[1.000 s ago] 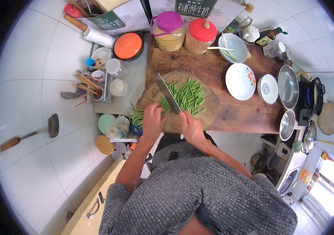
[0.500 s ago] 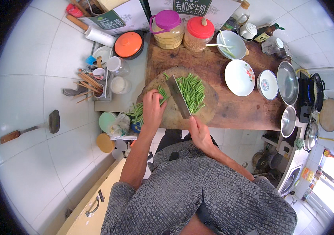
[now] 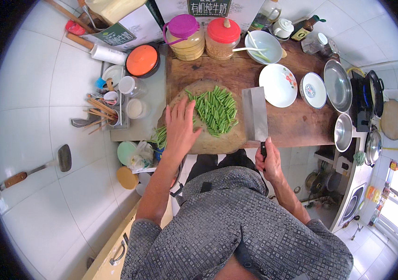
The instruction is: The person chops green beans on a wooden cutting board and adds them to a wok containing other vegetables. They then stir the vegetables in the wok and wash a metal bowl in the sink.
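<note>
A heap of cut green stems (image 3: 216, 111) lies on the round wooden chopping board (image 3: 224, 145). My left hand (image 3: 180, 123) is over the board's left side with its fingers stretched out, at the left edge of the heap. Part of the greens is hidden beneath it. Uncut stems (image 3: 160, 138) poke out past the board's left edge, beside my left wrist. My right hand (image 3: 271, 161) is wrapped round the black handle of a cleaver (image 3: 255, 114). Its broad steel blade lies right of the board, pointing away from me, apart from the greens.
Beyond the blade are a white plate (image 3: 278, 95), a patterned bowl (image 3: 313, 90) and steel basins (image 3: 337, 86). Lidded jars (image 3: 222, 44) and a bowl with a spoon (image 3: 263, 49) line the back of the wooden counter (image 3: 292, 129). An orange-lidded pot (image 3: 142, 60) sits at left.
The cleaver has left the greens and moved right, off the board, turning more upright in view. My left hand has spread its fingers, and the cut stems now lie in one heap.
</note>
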`<action>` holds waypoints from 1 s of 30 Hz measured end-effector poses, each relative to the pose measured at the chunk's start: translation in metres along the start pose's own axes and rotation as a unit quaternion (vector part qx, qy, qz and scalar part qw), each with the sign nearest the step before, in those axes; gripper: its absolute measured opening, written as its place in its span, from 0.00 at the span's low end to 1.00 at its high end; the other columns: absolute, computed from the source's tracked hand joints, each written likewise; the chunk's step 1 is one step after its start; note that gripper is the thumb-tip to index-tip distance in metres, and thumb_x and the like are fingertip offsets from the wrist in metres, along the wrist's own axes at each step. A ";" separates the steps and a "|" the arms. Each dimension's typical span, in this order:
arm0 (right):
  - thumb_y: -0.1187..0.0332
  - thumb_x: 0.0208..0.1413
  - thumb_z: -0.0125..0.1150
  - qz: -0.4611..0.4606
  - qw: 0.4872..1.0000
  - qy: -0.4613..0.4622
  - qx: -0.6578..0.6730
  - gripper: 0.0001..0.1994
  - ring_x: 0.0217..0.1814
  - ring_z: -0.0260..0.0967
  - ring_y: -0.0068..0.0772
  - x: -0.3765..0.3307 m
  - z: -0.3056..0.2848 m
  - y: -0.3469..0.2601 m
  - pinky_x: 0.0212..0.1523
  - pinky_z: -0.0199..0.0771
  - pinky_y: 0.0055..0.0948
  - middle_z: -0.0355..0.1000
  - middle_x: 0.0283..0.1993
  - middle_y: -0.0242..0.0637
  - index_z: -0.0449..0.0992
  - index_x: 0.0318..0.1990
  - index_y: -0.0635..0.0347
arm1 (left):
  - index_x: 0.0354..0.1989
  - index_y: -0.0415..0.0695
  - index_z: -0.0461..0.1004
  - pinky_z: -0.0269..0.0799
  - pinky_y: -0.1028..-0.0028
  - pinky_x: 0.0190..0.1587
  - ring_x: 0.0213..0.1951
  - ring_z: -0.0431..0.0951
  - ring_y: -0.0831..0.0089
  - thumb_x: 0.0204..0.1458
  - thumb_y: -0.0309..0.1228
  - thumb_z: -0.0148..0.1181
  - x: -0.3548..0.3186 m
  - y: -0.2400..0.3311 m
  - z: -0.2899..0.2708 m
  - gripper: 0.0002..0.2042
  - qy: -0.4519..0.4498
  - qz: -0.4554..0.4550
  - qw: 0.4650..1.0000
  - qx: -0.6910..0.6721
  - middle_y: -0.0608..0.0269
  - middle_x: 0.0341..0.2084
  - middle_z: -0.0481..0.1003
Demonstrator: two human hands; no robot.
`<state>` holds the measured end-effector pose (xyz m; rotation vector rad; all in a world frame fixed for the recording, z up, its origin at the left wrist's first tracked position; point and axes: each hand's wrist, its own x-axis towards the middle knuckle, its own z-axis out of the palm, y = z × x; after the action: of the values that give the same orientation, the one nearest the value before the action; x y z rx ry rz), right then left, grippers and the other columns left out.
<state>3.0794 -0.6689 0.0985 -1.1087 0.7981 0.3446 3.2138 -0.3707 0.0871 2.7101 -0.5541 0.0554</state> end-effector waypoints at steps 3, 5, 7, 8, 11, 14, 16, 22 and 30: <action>0.38 0.76 0.40 0.020 1.000 -0.016 -0.005 0.33 0.12 0.45 0.20 0.014 -0.018 0.006 0.13 0.46 0.26 0.52 0.16 0.25 0.62 0.23 0.53 | 0.76 0.45 0.57 0.53 0.42 0.75 0.66 0.69 0.47 0.36 0.37 0.85 0.018 0.009 -0.007 0.55 -0.072 0.016 0.996 0.045 0.46 0.70 0.64; 0.38 0.76 0.41 0.028 0.999 -0.042 0.013 0.32 0.13 0.46 0.20 0.022 -0.026 0.012 0.13 0.47 0.25 0.53 0.17 0.25 0.62 0.25 0.52 | 0.77 0.45 0.56 0.56 0.43 0.74 0.64 0.71 0.48 0.33 0.38 0.86 0.030 0.013 -0.008 0.58 -0.107 0.032 0.992 0.064 0.47 0.69 0.64; 0.39 0.76 0.43 0.041 0.995 -0.079 0.034 0.28 0.14 0.48 0.19 0.028 -0.032 0.013 0.13 0.49 0.25 0.57 0.20 0.26 0.65 0.30 0.52 | 0.78 0.47 0.54 0.59 0.44 0.72 0.62 0.72 0.48 0.31 0.40 0.87 0.040 0.015 -0.008 0.61 -0.135 0.052 0.987 0.068 0.47 0.70 0.64; 0.39 0.76 0.43 0.046 0.995 -0.087 0.030 0.28 0.14 0.48 0.19 0.031 -0.033 0.014 0.13 0.49 0.25 0.57 0.19 0.26 0.64 0.30 0.52 | 0.78 0.47 0.54 0.62 0.46 0.71 0.62 0.72 0.48 0.30 0.40 0.88 0.045 0.016 -0.008 0.63 -0.153 0.051 0.984 0.070 0.46 0.70 0.64; 0.40 0.76 0.43 0.057 0.992 -0.108 0.017 0.27 0.14 0.49 0.19 0.040 -0.028 0.012 0.14 0.49 0.25 0.57 0.19 0.26 0.64 0.31 0.51 | 0.79 0.48 0.52 0.71 0.51 0.65 0.61 0.72 0.46 0.27 0.40 0.89 0.058 0.020 -0.006 0.66 -0.195 0.056 0.976 0.076 0.46 0.69 0.64; 0.40 0.77 0.42 0.062 0.990 -0.126 0.005 0.27 0.14 0.48 0.19 0.046 -0.021 0.004 0.14 0.49 0.25 0.56 0.20 0.24 0.64 0.32 0.52 | 0.80 0.49 0.50 0.79 0.55 0.59 0.60 0.73 0.44 0.25 0.37 0.90 0.070 0.025 -0.006 0.68 -0.203 0.074 0.973 0.084 0.45 0.69 0.63; 0.41 0.77 0.42 0.068 0.988 -0.135 -0.013 0.26 0.15 0.48 0.18 0.048 -0.018 -0.002 0.15 0.49 0.25 0.56 0.20 0.24 0.65 0.33 0.52 | 0.80 0.49 0.49 0.83 0.56 0.56 0.60 0.73 0.43 0.25 0.35 0.90 0.077 0.029 -0.005 0.69 -0.217 0.081 0.969 0.086 0.45 0.70 0.62; 0.44 0.79 0.40 0.064 0.985 -0.158 -0.030 0.25 0.16 0.48 0.18 0.049 -0.005 -0.008 0.15 0.50 0.24 0.57 0.22 0.25 0.65 0.33 0.53 | 0.80 0.52 0.48 0.80 0.49 0.61 0.63 0.71 0.36 0.26 0.32 0.89 0.092 0.038 0.001 0.68 -0.277 0.080 0.956 0.052 0.41 0.74 0.56; 0.43 0.78 0.42 0.068 0.984 -0.163 -0.017 0.25 0.16 0.48 0.19 0.050 0.021 0.000 0.15 0.50 0.25 0.57 0.23 0.25 0.64 0.34 0.53 | 0.79 0.48 0.50 0.78 0.50 0.62 0.63 0.70 0.31 0.31 0.26 0.86 0.088 0.033 0.013 0.62 -0.211 0.053 0.975 -0.050 0.38 0.72 0.57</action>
<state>3.1219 -0.6571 0.0666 -0.9973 0.5793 0.6393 3.2820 -0.4362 0.0961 2.5963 -0.7966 -0.5168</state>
